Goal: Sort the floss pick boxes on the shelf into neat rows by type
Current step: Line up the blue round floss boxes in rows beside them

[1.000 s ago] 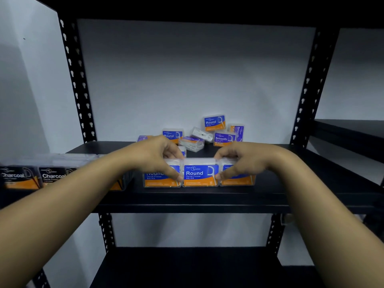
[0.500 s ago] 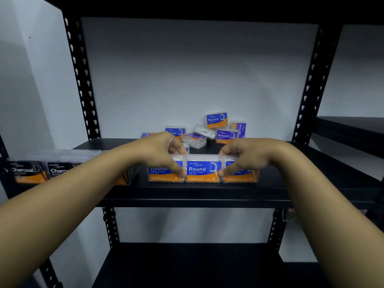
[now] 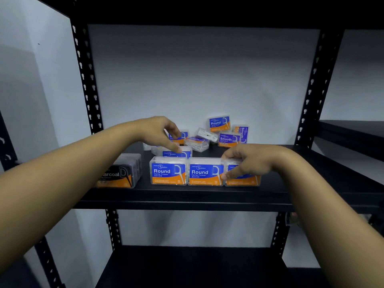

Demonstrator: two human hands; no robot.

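Three blue-and-orange Round boxes stand side by side at the front of the black shelf [image 3: 187, 196]: the left one [image 3: 168, 172], the middle one [image 3: 205, 173] and the right one [image 3: 245, 180]. My right hand [image 3: 249, 161] grips the right box, thumb on its face and fingers on its top. My left hand [image 3: 158, 132] hovers further back with fingers apart, its thumb by another Round box [image 3: 176, 153] behind the row. A black Charcoal box [image 3: 120, 173] stands to the left. At the back lies a loose pile with a Round box [image 3: 219, 123] and a Smooth box [image 3: 228, 140].
Perforated black posts stand at the left [image 3: 87, 80] and right [image 3: 311, 90] of the bay, with a white wall behind. A lower shelf [image 3: 187, 267] lies below. Another shelf unit [image 3: 353, 129] adjoins on the right. An overturned clear box [image 3: 197, 143] lies in the pile.
My left hand has let go of the left front Round box and risen back toward the boxes behind. My right hand stays on the right box. The view has shifted right.
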